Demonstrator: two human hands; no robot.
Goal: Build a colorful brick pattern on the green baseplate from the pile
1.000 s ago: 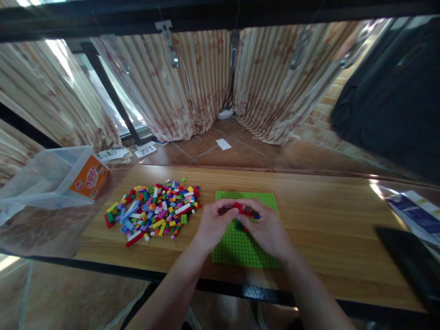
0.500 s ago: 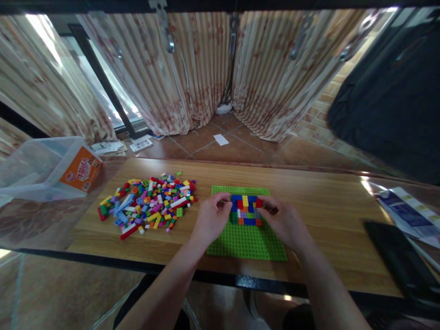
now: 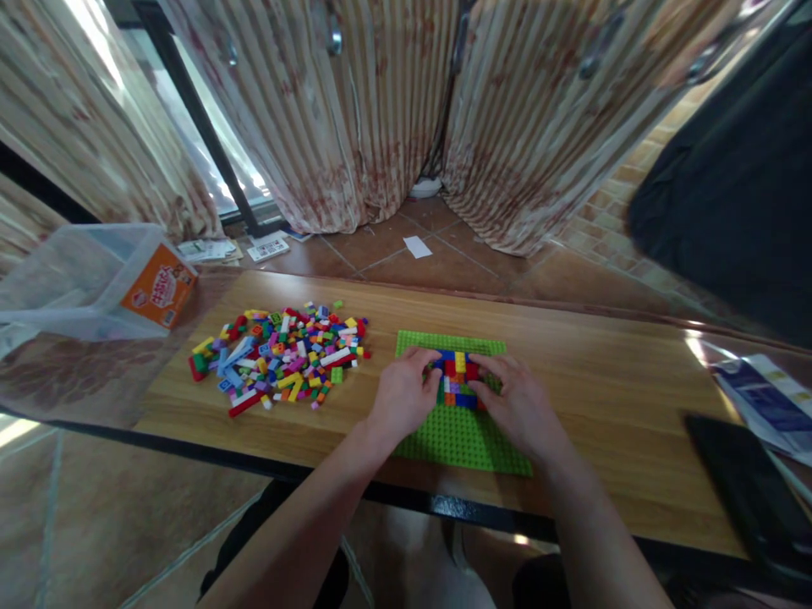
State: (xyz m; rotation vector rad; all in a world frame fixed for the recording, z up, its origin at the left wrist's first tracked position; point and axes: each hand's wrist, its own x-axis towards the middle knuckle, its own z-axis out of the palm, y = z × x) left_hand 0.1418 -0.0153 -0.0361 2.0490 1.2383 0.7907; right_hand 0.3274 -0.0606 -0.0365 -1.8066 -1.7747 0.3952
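Observation:
A low block of multicoloured toy building bricks sits on a green studded baseplate. A yellow brick stands out along its far blue row. My left hand is closed, thumb and fingers curled against the block's left side. At the right side, my right hand pinches a red brick down on the block. Its fingers cover part of the right edge, and the left fingertips hide the far left corner.
Loose bricks lie in a wide pile on the wooden table, left of the baseplate. Beyond them stands a clear plastic bin with an orange label. A dark flat object and printed packaging are at the right.
My right hand has brought the red brick in and down against the block's right side. My left fingers have closed nearer the left side. The whole view has shifted slightly.

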